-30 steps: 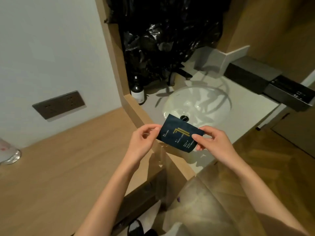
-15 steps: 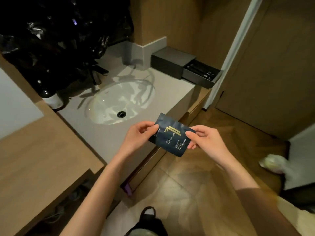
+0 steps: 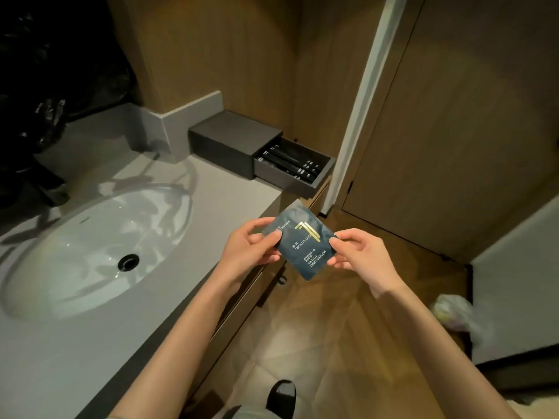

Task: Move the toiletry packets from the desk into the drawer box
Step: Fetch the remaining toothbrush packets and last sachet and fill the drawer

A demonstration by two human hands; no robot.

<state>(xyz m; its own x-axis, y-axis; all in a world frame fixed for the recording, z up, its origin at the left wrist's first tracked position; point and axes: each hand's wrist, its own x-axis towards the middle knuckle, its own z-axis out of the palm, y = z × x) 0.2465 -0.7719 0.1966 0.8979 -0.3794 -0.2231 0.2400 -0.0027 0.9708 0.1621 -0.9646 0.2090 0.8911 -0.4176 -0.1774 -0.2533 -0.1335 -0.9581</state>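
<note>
Packet: the dark blue toiletry packet [image 3: 304, 246] is flat and square, with a gold emblem and the print "MODERN LIGHT LUXURY". It sits at frame centre, tilted, one corner up and one corner down.
Packet location: held in the air just off the front edge of the countertop [image 3: 230, 204], over the wood floor [image 3: 332, 328]. It lies below the drawer in the frame and apart from it.
Left hand: the left hand [image 3: 242, 249] pinches the packet's left edge, thumb on the printed face and fingers curled behind.
Right hand: the right hand [image 3: 363, 255] pinches the packet's right corner between thumb and fingertips. The other fingers are loosely curled.
Drawer box: the dark grey drawer box [image 3: 223, 140] stands at upper centre, on the far right end of the countertop, against the wood wall.
Drawer: the drawer [image 3: 284, 179] is pulled out toward the right.
Drawer contents: several long dark sachets [image 3: 287, 160] with small white print lie side by side inside.
Sink: the white oval sink [image 3: 75, 237] is set in the countertop at frame left, with a dark drain [image 3: 128, 262].
Upper left: crumpled black plastic [image 3: 30, 122].
Bottom centre: a dark shoe [image 3: 281, 394] on the floor.
Right edge: a pale crumpled object [image 3: 453, 313], too blurred to identify.
</note>
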